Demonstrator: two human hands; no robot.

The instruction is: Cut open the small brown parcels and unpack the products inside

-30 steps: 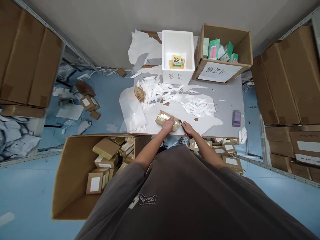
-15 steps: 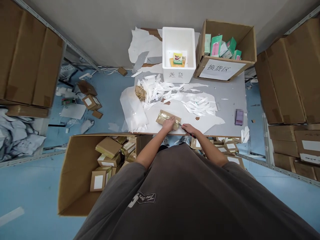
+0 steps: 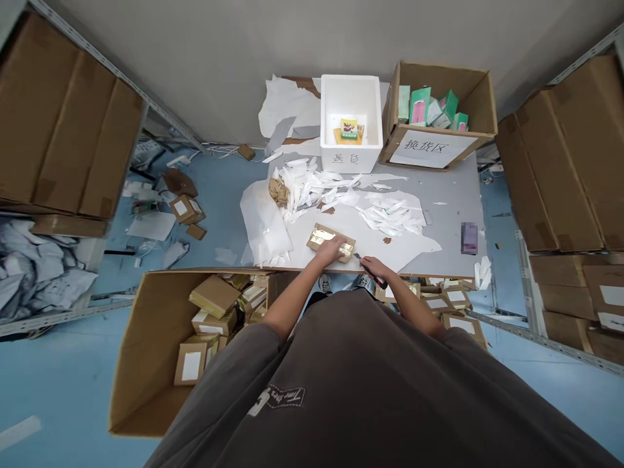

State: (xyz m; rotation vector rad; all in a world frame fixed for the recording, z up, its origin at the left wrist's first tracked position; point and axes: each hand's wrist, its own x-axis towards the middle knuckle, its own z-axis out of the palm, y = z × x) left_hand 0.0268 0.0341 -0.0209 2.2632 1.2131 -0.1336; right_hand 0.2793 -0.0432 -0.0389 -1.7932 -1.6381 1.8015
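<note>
parcel (image 3: 322,234) lies partly hidden under the left fingers (image 3: 337,243).

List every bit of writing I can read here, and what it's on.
"换货区": paper sheet on the carton
"退货": white tub, first character less clear
"Time", then unclear letters: shirt
Too small or blurred: yellow-green packet, green boxes, shelf-box label, any print on the held parcel
</note>
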